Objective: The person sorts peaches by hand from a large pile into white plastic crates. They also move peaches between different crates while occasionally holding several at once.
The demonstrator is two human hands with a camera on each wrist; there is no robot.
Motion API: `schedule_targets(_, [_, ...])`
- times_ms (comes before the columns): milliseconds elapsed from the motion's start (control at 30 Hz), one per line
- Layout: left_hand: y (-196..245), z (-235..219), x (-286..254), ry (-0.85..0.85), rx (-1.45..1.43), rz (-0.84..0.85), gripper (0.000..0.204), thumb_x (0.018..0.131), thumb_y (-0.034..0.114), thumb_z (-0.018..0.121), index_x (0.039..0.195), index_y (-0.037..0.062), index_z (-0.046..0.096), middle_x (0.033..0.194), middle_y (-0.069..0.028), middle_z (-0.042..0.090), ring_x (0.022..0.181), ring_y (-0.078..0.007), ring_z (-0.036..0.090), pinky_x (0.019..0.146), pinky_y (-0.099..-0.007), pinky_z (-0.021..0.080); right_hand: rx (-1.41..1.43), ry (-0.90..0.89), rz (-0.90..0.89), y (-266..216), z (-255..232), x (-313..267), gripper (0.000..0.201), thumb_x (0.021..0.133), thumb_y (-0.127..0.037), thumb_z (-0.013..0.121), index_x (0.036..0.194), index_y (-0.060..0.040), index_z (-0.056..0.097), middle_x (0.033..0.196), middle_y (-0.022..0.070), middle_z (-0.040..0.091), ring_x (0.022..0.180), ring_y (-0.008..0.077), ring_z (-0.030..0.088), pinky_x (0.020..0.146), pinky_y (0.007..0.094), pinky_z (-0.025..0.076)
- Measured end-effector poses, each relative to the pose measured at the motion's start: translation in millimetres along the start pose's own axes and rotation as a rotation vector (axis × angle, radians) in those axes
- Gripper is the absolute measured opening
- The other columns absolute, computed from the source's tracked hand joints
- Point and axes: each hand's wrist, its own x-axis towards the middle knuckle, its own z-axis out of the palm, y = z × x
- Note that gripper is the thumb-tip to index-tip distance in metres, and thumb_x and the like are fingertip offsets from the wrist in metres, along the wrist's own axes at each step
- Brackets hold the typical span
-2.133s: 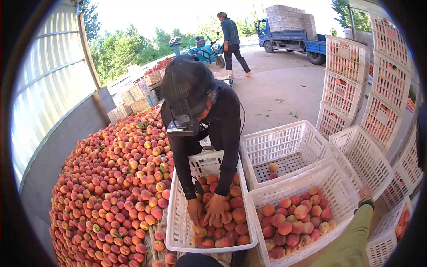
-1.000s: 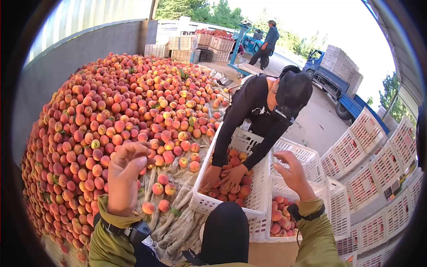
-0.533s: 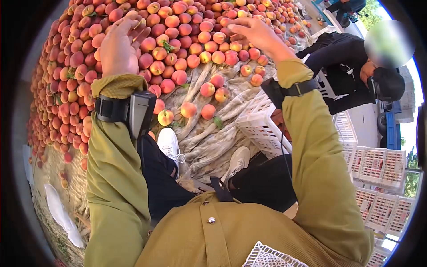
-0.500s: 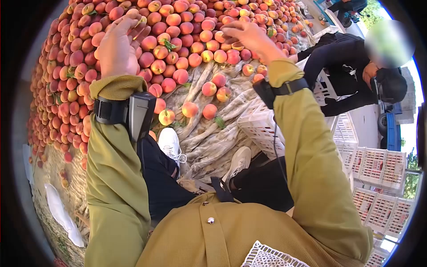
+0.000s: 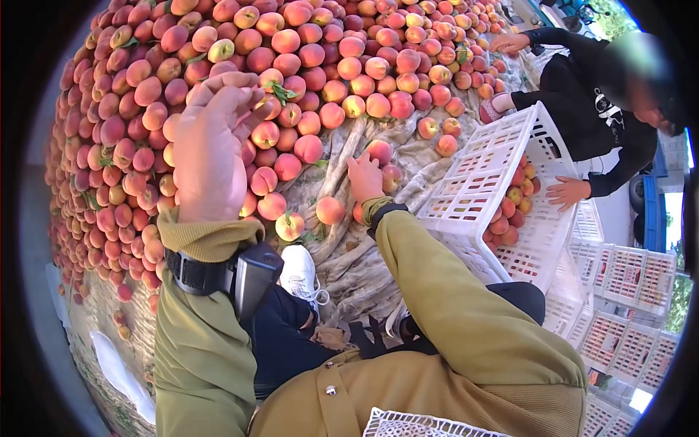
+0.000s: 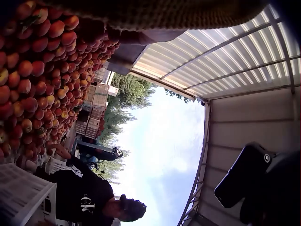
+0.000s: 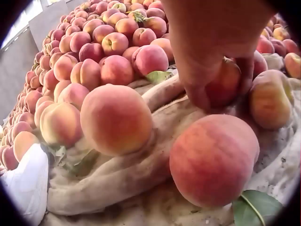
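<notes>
Right hand (image 5: 366,177) grips a round red-orange peach (image 7: 225,84) with curled fingers, low on the wrinkled tan burlap cloth (image 5: 342,251) at the pile's edge. Left hand (image 5: 211,153) hovers over the heaped peach pile (image 5: 218,65), fingers loosely curled, holding nothing. White slotted plastic crate (image 5: 495,182) stands just right.

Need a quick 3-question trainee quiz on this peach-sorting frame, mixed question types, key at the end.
1. True or false: the right hand has its fingers round a peach that lies on the burlap cloth.
2. Multiple choice: the left hand is
A. raised over the peach pile
B. gripping the white crate
C. resting on a shoe
3. Fill in: the other person's hand reaches into the white ____, which holds peaches.

Key: 1 true; 2 A; 3 crate.
</notes>
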Motion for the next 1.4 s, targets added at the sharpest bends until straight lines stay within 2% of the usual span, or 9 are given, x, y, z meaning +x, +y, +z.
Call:
schedule_targets(200, [5, -9, -1, -0.028, -0.027, -0.009, 0.013, 0.085, 0.005, 0.048, 0.097, 0.0015, 0.053, 0.1, -0.0076, 0.058, 0.099, -0.0184, 0.057, 0.088, -0.0334, 0.045, 0.561, -0.422, 0.132, -8, -46, 14, 0.036, 0.064, -0.034, 0.07, 0.087, -0.0098, 0.056, 0.087, 0.0123, 0.062, 0.084, 0.0299, 0.061, 0.074, 0.0406, 0.049])
schedule_targets(333, [6, -2, -13, 0.001, -0.03, -0.007, 0.013, 0.084, 0.005, 0.048, 0.096, 0.0013, 0.053, 0.103, -0.0094, 0.058, 0.099, -0.0193, 0.057, 0.087, -0.0331, 0.045, 0.291, -0.54, -0.092, -9, -27, 44, 0.029, 0.069, -0.027, 0.065, 0.092, -0.0099, 0.059, 0.083, 0.0094, 0.065, 0.083, 0.0289, 0.062, 0.074, 0.0422, 0.048])
schedule_targets(500, [9, 3, -17, 0.058, -0.038, -0.002, 0.011, 0.084, 0.002, 0.049, 0.094, 0.0023, 0.054, 0.097, -0.0066, 0.058, 0.089, -0.0143, 0.058, 0.08, -0.0305, 0.046, 0.477, 0.181, 0.094, 0, -32, 134, 0.033, 0.073, -0.023, 0.063, 0.1, -0.0033, 0.058, 0.108, 0.0181, 0.057, 0.099, 0.0348, 0.055, 0.082, 0.0408, 0.046])
schedule_targets(733, [1, -3, -4, 0.064, -0.019, 0.019, 0.01, 0.084, 0.002, 0.05, 0.093, 0.0032, 0.054, 0.099, -0.0061, 0.058, 0.088, -0.0143, 0.057, 0.081, -0.0305, 0.046, -0.079, 0.036, 0.048, 8, 1, 160, 0.03, 0.077, -0.018, 0.057, 0.105, -0.0084, 0.052, 0.109, 0.0138, 0.045, 0.102, 0.0311, 0.046, 0.08, 0.042, 0.043])
schedule_targets(967, [-5, -5, 3, 0.05, 0.021, -0.021, 0.013, 0.085, 0.006, 0.049, 0.097, 0.0021, 0.052, 0.106, -0.0082, 0.055, 0.103, -0.019, 0.054, 0.089, -0.0352, 0.044, 0.084, 0.152, 0.037, 14, -9, 122, 0.034, 0.068, -0.015, 0.064, 0.099, -0.0114, 0.049, 0.103, 0.0132, 0.048, 0.096, 0.0329, 0.048, 0.076, 0.0423, 0.044])
schedule_targets(1033, [-8, -3, 5, 0.09, 0.099, 0.019, 0.017, 0.084, 0.007, 0.05, 0.101, 0.0014, 0.051, 0.107, -0.0081, 0.054, 0.104, -0.0183, 0.053, 0.092, -0.0351, 0.041, 0.505, 0.002, 0.353, 14, -29, 121, 0.049, 0.058, -0.016, 0.073, 0.1, -0.0063, 0.049, 0.106, 0.0156, 0.052, 0.104, 0.0377, 0.047, 0.081, 0.0461, 0.044])
schedule_targets(1133, [-11, 4, 7, 0.147, 0.046, -0.024, 0.019, 0.083, 0.002, 0.052, 0.102, -0.0009, 0.052, 0.094, -0.0071, 0.057, 0.089, -0.0145, 0.055, 0.082, -0.0281, 0.043, 0.554, 0.014, 0.192, 21, -39, 119, 0.05, 0.06, -0.018, 0.073, 0.102, -0.0045, 0.051, 0.114, 0.0174, 0.049, 0.108, 0.0393, 0.044, 0.084, 0.0459, 0.044])
schedule_targets(1267, [-13, 12, 5, 0.113, 0.055, -0.042, 0.021, 0.082, 0.003, 0.053, 0.102, -0.0015, 0.051, 0.092, -0.0063, 0.055, 0.085, -0.0132, 0.054, 0.082, -0.0261, 0.042, 0.292, -0.395, 0.092, 13, -19, 100, 0.062, 0.061, -0.022, 0.076, 0.115, -0.0091, 0.051, 0.115, 0.0212, 0.046, 0.112, 0.0402, 0.042, 0.091, 0.0483, 0.04])
schedule_targets(1400, [-11, 4, 6, 0.148, 0.063, -0.037, 0.023, 0.082, 0.004, 0.054, 0.103, -0.0014, 0.05, 0.094, -0.0053, 0.053, 0.085, -0.0116, 0.052, 0.082, -0.0254, 0.041, 0.214, -0.123, 0.03, 8, -10, 61, 0.048, 0.066, -0.031, 0.072, 0.106, -0.0093, 0.056, 0.115, 0.019, 0.046, 0.113, 0.0379, 0.041, 0.09, 0.0534, 0.037])
